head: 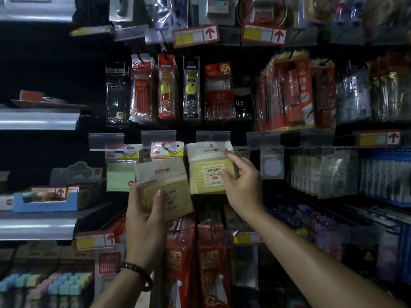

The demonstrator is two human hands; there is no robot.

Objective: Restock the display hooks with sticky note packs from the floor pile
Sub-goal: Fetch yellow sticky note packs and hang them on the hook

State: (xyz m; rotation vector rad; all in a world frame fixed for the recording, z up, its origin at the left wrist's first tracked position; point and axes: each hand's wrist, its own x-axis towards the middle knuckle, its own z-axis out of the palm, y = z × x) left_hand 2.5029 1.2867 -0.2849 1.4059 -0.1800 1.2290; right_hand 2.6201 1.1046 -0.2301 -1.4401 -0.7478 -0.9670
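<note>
A yellow sticky note pack [206, 172] hangs from a display hook [210, 144] near mid-frame. At its 3 o'clock, the right hand [242, 185] pinches its edge. At its 8 o'clock, the left hand [144, 214] grips a stack of packs [178, 196]. Pencil packs [166, 90] hang at 12 o'clock.

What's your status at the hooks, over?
Left hand grips spare packs. Right hand pinches yellow pack, already hanging. Clear label holder overhangs it.
</note>
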